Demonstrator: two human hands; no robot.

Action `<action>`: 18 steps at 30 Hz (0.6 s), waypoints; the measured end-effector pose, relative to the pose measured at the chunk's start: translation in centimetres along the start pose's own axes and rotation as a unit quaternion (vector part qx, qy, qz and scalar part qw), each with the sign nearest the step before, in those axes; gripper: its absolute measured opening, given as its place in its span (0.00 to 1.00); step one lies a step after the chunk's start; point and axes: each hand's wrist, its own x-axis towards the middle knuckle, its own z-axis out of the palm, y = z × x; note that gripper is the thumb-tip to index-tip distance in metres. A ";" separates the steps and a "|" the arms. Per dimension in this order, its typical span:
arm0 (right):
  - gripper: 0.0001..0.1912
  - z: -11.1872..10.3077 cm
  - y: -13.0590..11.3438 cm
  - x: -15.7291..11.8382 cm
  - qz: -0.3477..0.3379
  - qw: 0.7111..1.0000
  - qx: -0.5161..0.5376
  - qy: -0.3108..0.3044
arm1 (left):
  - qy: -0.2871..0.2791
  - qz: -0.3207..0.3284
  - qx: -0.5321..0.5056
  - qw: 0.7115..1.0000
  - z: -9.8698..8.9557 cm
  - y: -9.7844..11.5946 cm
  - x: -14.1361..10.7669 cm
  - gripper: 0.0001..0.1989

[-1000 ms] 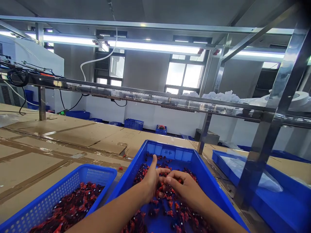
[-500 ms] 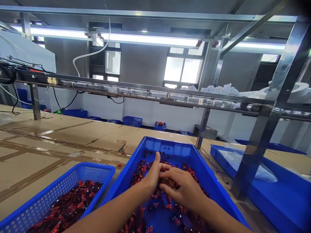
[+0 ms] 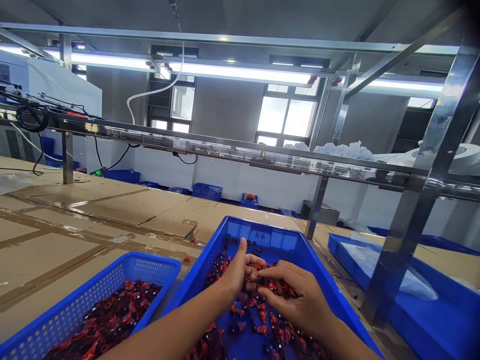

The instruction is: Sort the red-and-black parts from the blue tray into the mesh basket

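My left hand (image 3: pixel 240 272) is over a deep blue tray (image 3: pixel 318 257), thumb pointing up and fingers curled inward. Facing it, my right hand (image 3: pixel 296 292) has its thumb and index finger brought close together by the left fingertips. Whatever lies between the fingers is too small and dark to make out. Dark red and black small pieces (image 3: pixel 262 317) are scattered over the tray floor beneath both hands. To the left, a perforated blue basket (image 3: pixel 93 287) holds a heap of similar red and dark pieces (image 3: pixel 112 315).
A metal post (image 3: pixel 408 225) rises right of the tray, beside another blue tray (image 3: pixel 416 295) with clear plastic bags (image 3: pixel 393 270). A metal shelf rail (image 3: pixel 225 150) crosses ahead. Cardboard (image 3: pixel 123 207) covers the table.
The camera view has shifted slightly. My right hand has moved a little away from my left hand, so the gap between the fingers is wider.
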 end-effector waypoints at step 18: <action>0.11 1.8 3.7 -0.5 0.470 0.726 0.501 0.032 | -0.050 -0.013 -0.095 0.994 -0.3 0.7 -0.4 0.41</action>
